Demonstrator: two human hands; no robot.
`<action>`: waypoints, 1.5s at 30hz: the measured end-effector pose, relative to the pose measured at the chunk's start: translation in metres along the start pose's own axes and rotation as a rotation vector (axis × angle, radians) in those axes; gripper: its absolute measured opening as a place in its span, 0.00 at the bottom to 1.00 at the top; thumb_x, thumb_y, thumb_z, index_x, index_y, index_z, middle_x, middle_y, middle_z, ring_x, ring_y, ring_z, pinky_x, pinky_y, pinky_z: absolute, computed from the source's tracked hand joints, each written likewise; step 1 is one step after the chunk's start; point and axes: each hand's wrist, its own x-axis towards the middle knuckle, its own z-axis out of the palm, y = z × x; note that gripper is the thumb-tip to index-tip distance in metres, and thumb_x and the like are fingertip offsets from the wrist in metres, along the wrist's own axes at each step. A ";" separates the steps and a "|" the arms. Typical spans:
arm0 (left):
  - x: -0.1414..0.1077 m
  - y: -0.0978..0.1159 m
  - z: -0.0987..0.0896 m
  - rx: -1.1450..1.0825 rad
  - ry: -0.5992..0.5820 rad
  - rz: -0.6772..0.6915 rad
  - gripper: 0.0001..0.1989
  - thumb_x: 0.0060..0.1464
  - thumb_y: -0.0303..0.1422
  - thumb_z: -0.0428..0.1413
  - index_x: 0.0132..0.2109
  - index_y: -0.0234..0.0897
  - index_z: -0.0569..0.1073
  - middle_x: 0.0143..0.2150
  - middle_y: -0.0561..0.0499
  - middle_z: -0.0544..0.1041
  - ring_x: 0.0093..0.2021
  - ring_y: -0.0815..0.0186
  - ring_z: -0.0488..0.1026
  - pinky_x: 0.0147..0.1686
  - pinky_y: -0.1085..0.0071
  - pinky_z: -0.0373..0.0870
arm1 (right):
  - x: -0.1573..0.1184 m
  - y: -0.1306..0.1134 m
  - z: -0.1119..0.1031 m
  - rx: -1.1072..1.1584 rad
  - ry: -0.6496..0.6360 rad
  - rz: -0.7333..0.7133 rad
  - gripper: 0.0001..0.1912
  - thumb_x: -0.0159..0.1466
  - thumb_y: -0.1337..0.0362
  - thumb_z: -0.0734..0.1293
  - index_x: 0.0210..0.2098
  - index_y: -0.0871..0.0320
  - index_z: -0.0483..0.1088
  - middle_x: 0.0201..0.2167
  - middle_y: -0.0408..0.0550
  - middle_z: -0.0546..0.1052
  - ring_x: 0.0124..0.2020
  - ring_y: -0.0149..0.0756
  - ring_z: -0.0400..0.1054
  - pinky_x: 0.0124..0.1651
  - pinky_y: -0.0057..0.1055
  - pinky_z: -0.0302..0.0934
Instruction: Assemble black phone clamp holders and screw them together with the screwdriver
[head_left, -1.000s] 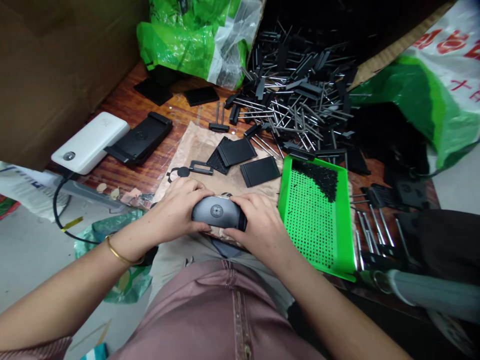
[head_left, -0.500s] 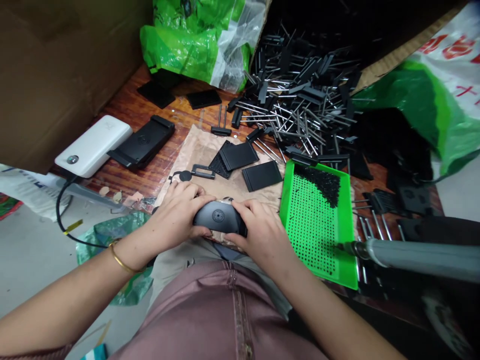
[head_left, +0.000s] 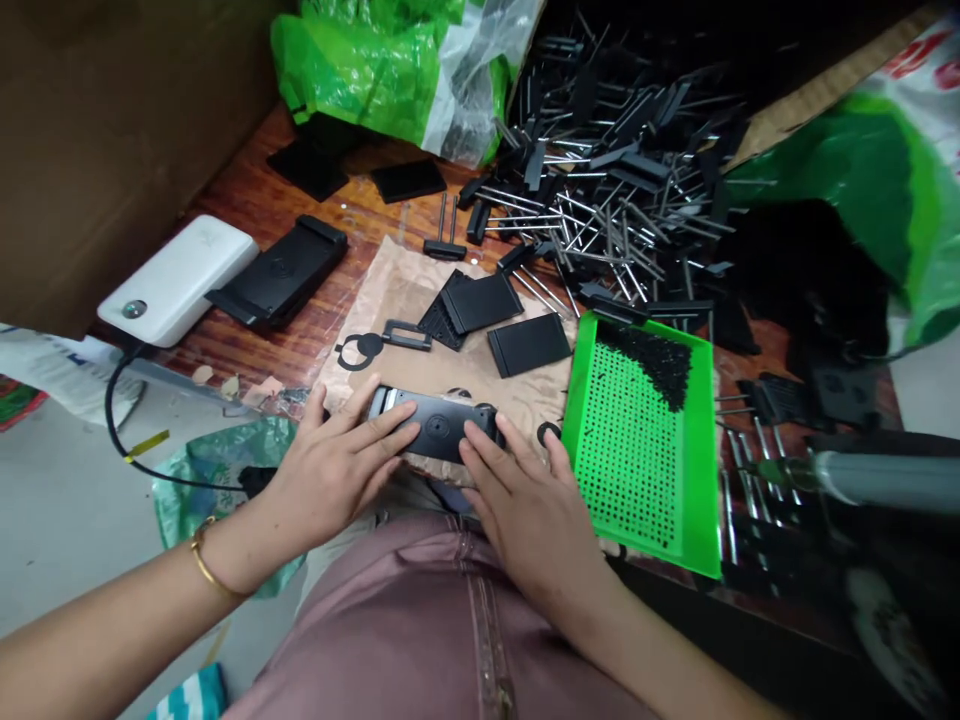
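A black phone-holder-like device [head_left: 436, 425] with a round mark lies flat on the brown paper at the near edge. My left hand [head_left: 334, 450] rests on its left end, fingers spread over the top. On its right end lie the fingertips of my right hand [head_left: 521, 485], also spread. Beyond the device are two black plates [head_left: 529, 345] [head_left: 481, 302], a black frame piece [head_left: 407, 335] and a black ring [head_left: 360, 350]. Another ring [head_left: 549, 434] shows beside my right fingers.
A green perforated tray [head_left: 630, 440] holds small black screws at right. Behind is a heap of metal-rod parts [head_left: 592, 220]. A white power bank [head_left: 180, 280] and another black holder [head_left: 285, 275] sit left. A grey tool [head_left: 885, 480] reaches in from the right.
The device has gone from being gripped at both ends and tilted to lying flat. My fingers have opened and spread over it. The grey tool appears farther right.
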 end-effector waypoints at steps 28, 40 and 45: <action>0.020 0.006 -0.001 -0.601 0.095 -0.170 0.06 0.56 0.33 0.56 0.40 0.39 0.76 0.36 0.50 0.81 0.36 0.65 0.76 0.38 0.69 0.71 | 0.034 0.013 -0.012 0.492 0.098 -0.001 0.07 0.65 0.64 0.63 0.38 0.57 0.73 0.36 0.45 0.80 0.39 0.36 0.71 0.44 0.34 0.64; 0.024 0.030 -0.007 -1.259 0.015 -0.397 0.14 0.58 0.37 0.51 0.48 0.36 0.71 0.41 0.47 0.79 0.40 0.62 0.76 0.39 0.65 0.74 | 0.028 -0.005 -0.001 1.312 -0.005 0.422 0.12 0.64 0.58 0.58 0.42 0.57 0.65 0.31 0.46 0.76 0.29 0.34 0.71 0.34 0.34 0.69; 0.025 0.034 -0.017 -0.515 -0.058 -0.264 0.12 0.60 0.34 0.48 0.46 0.36 0.72 0.38 0.46 0.79 0.38 0.59 0.76 0.38 0.63 0.71 | 0.007 0.017 -0.021 0.449 0.484 0.278 0.26 0.61 0.57 0.66 0.56 0.59 0.61 0.50 0.60 0.71 0.51 0.46 0.68 0.52 0.46 0.63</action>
